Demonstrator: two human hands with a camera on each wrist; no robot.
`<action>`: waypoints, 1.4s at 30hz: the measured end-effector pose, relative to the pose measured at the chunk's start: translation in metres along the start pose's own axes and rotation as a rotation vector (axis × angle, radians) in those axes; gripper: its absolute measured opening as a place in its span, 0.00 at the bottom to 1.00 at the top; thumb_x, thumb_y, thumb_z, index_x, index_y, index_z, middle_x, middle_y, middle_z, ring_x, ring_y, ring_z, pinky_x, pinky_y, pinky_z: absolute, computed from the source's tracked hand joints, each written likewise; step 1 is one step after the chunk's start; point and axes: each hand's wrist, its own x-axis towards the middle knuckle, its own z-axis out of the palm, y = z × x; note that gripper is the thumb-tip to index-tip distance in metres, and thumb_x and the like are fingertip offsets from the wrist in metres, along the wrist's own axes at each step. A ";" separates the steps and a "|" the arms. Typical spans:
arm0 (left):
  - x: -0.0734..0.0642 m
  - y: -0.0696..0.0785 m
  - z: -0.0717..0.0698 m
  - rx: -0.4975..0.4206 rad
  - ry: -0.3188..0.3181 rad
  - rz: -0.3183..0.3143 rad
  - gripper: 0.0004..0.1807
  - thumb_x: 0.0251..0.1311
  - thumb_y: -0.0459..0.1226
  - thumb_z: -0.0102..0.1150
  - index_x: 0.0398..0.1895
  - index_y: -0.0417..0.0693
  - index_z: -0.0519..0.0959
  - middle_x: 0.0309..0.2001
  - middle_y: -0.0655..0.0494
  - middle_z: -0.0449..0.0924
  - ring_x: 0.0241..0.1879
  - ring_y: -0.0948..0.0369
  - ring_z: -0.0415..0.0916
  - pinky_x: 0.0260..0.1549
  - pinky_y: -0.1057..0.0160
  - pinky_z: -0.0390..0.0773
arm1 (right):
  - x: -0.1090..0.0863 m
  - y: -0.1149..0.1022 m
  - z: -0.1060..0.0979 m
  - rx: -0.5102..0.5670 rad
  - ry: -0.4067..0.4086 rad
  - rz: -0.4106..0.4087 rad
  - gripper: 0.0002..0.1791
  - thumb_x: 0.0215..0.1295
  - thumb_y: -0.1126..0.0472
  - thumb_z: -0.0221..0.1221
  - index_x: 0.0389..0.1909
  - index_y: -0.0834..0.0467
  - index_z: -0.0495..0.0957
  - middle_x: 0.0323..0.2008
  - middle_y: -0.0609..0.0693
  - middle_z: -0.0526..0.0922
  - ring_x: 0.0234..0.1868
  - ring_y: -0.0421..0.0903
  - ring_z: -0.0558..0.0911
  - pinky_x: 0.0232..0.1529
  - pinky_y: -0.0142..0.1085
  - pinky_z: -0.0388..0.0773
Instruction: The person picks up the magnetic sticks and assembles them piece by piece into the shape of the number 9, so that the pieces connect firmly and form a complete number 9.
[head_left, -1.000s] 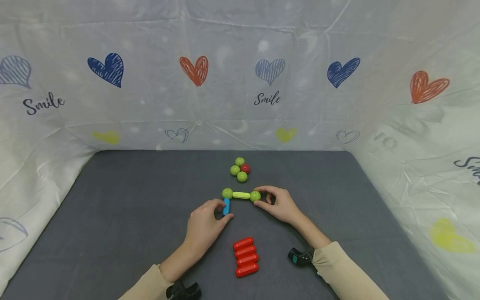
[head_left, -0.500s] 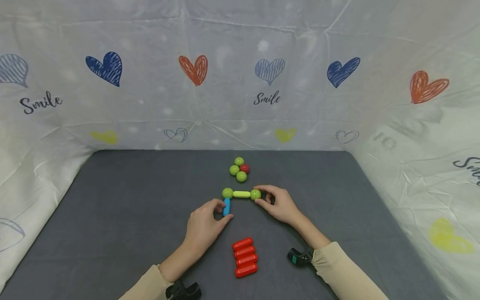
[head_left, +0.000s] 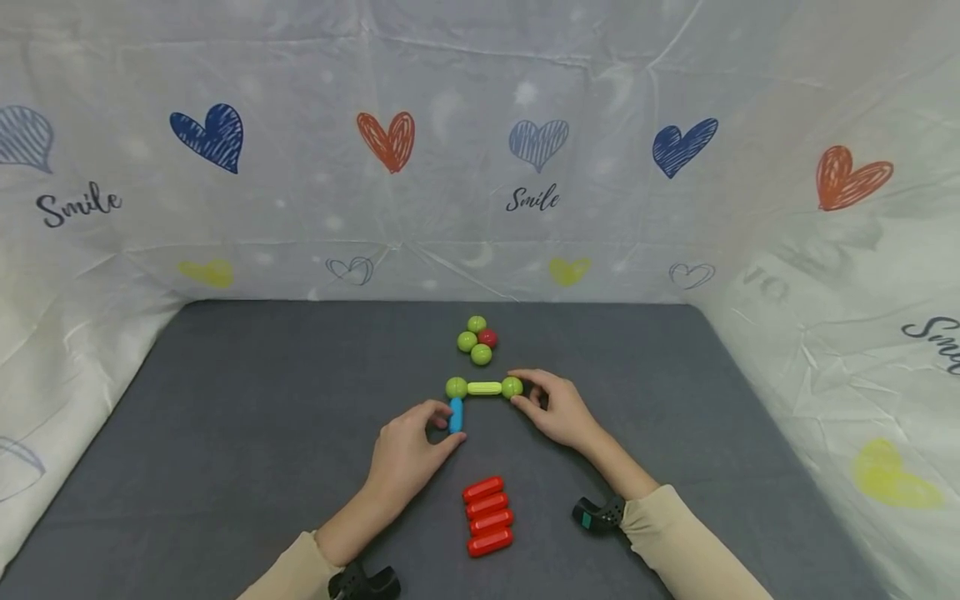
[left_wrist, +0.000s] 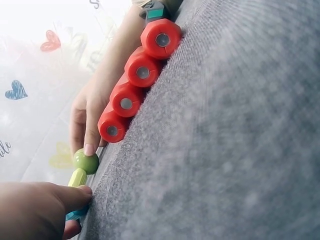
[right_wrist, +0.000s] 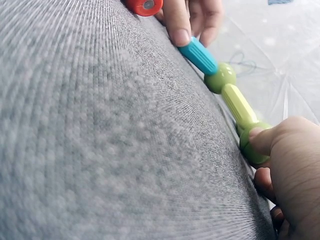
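Pinching between fingers: blue rod (head_left: 456,415) in left hand (head_left: 405,446), right green ball (head_left: 512,387) in right hand (head_left: 564,412), on gray table (head_left: 300,417). Apparently forming an angle already, with yellow-green rod (head_left: 484,388) and left green ball (head_left: 456,387) between. Leaving four red rods (head_left: 487,505) nearer and the ball cluster (head_left: 487,338) beyond lying unattached.

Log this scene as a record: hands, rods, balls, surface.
Left hand: pinches blue rod
Right hand: holds right-end green ball
Link: yellow-green rod between it and left-end green ball; blue rod meets the latter
Other balls: three green balls and a red ball, clustered
Other rods: four red rods, side by side
Surface: gray cloth
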 end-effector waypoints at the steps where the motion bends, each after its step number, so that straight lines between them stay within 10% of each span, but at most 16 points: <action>1: 0.001 0.000 0.000 -0.002 -0.002 0.004 0.19 0.53 0.45 0.85 0.45 0.54 0.87 0.35 0.62 0.86 0.33 0.63 0.82 0.35 0.55 0.81 | 0.000 0.000 0.000 -0.003 0.005 0.000 0.21 0.71 0.61 0.70 0.63 0.59 0.83 0.31 0.45 0.79 0.26 0.35 0.73 0.33 0.34 0.73; 6: 0.007 -0.006 -0.001 -0.021 -0.054 0.027 0.24 0.51 0.46 0.86 0.49 0.51 0.86 0.40 0.59 0.85 0.38 0.62 0.82 0.39 0.55 0.83 | 0.000 0.001 0.000 -0.006 0.015 -0.013 0.22 0.72 0.61 0.69 0.64 0.59 0.83 0.35 0.47 0.81 0.27 0.35 0.74 0.33 0.34 0.73; 11: 0.026 -0.020 -0.008 -0.072 -0.248 0.057 0.45 0.50 0.55 0.84 0.70 0.50 0.76 0.61 0.54 0.77 0.34 0.64 0.75 0.34 0.62 0.79 | -0.006 0.002 0.000 -0.001 0.011 -0.003 0.22 0.72 0.62 0.69 0.65 0.61 0.82 0.36 0.48 0.81 0.27 0.35 0.74 0.33 0.34 0.73; 17: 0.054 -0.043 -0.005 -0.120 -0.414 0.267 0.57 0.52 0.59 0.82 0.82 0.52 0.64 0.73 0.55 0.68 0.43 0.63 0.74 0.41 0.59 0.78 | -0.006 0.002 0.000 -0.017 0.018 -0.006 0.22 0.72 0.62 0.69 0.64 0.61 0.82 0.34 0.47 0.80 0.27 0.35 0.73 0.33 0.34 0.73; 42: 0.057 -0.050 -0.009 -0.226 -0.386 0.324 0.47 0.56 0.49 0.83 0.78 0.49 0.72 0.68 0.54 0.77 0.38 0.65 0.71 0.40 0.63 0.74 | 0.000 -0.001 0.000 -0.008 0.008 -0.013 0.22 0.71 0.62 0.69 0.64 0.60 0.83 0.34 0.46 0.80 0.27 0.33 0.73 0.33 0.33 0.74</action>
